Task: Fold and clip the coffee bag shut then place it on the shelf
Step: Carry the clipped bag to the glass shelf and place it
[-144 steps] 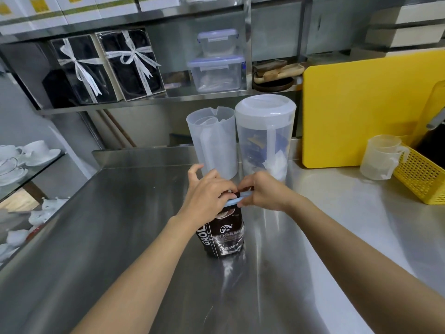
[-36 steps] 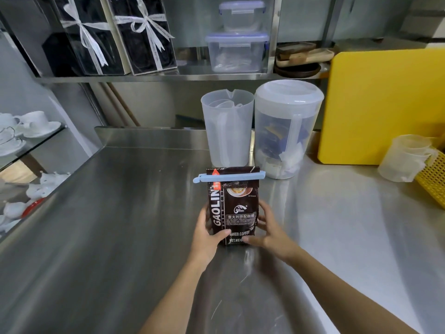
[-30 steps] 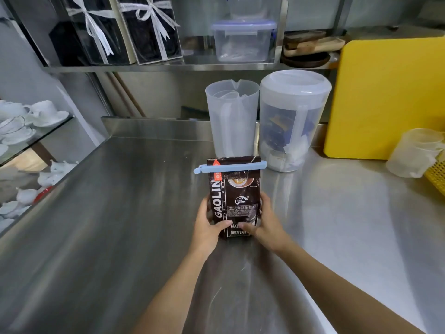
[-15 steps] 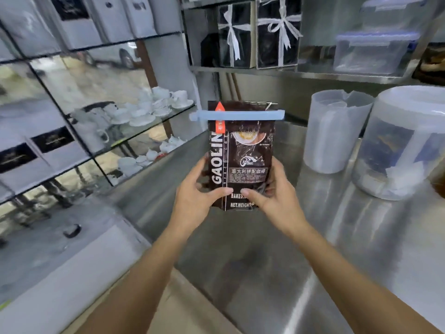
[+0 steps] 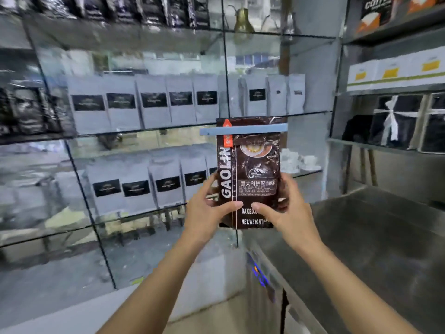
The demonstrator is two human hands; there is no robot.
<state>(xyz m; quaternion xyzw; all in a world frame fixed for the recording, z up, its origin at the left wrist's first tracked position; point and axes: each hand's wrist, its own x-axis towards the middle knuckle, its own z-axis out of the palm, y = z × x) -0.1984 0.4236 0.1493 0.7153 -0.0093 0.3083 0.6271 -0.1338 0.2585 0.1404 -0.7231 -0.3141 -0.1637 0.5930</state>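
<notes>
A dark brown coffee bag [image 5: 252,169] is held upright in the air, its printed front facing me. A light blue clip [image 5: 243,129] runs across its folded top. My left hand [image 5: 207,210] grips the bag's lower left edge, thumb on the front. Opposite it, my right hand [image 5: 286,210] grips the lower right edge in the same way. Behind the bag stand glass shelves [image 5: 154,130], with rows of grey coffee bags [image 5: 134,104] on them.
The steel counter [image 5: 375,237] lies at the lower right. Metal shelves on the right carry black gift boxes with white ribbons [image 5: 395,121] and white boxes [image 5: 395,73]. White cups [image 5: 298,161] sit on a glass shelf just right of the bag. Dark bags [image 5: 26,109] fill the left shelves.
The bag was clipped on the counter, then lifted off it in both hands. The view has swung left, from the counter to the glass shelves.
</notes>
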